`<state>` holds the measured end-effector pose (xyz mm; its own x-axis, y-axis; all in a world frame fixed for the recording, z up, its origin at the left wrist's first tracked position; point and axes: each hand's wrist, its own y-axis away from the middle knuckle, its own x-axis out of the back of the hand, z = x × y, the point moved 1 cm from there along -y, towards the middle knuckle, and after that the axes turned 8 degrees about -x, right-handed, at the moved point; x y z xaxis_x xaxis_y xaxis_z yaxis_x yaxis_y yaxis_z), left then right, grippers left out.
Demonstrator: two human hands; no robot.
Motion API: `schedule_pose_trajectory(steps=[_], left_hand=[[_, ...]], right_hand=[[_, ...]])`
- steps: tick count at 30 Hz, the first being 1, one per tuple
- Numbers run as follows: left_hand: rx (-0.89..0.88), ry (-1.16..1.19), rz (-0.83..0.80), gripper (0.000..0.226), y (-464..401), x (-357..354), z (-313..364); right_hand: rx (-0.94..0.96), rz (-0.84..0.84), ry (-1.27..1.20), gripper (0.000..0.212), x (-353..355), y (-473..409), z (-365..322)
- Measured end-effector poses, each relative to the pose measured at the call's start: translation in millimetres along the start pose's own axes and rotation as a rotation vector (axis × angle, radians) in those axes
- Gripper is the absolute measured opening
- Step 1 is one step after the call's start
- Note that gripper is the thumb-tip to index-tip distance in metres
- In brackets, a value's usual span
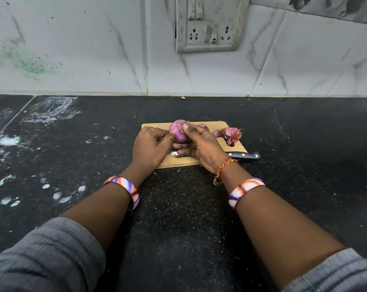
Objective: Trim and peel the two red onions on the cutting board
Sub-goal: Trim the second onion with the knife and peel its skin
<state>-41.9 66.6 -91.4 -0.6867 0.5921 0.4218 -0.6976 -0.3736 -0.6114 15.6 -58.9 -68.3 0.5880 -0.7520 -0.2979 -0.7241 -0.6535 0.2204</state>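
Hands hide most of the knife (242, 155) blade and second onion (204, 127).

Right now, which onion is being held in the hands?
The nearer red onion, gripped by the left hand and right hand; the other onion lies behind them on the cutting board.

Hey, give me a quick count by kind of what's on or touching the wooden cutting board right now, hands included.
Hands: 2, left hand and right hand, both holding the onion
Purple-red onion: 1 in full view
Black-handled knife: 1
Heap of red onion peel: 1
Rectangular wooden cutting board: 1
Total: 6
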Motion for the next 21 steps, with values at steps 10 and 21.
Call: schedule_pose_trajectory(steps=[10, 21], left_hand=[[0.004, -0.006, -0.029, 0.048, -1.9, -1.8, -4.2], [0.03, 0.048, -0.078, 0.036, -1.4, -2.8, -4.0]], right_hand=[[-0.011, -0.01, 0.048, 0.013, 1.4, -0.9, -0.2], [0.001, 0.007, 0.013, 0.008, 2.0, -0.1, 0.1]])
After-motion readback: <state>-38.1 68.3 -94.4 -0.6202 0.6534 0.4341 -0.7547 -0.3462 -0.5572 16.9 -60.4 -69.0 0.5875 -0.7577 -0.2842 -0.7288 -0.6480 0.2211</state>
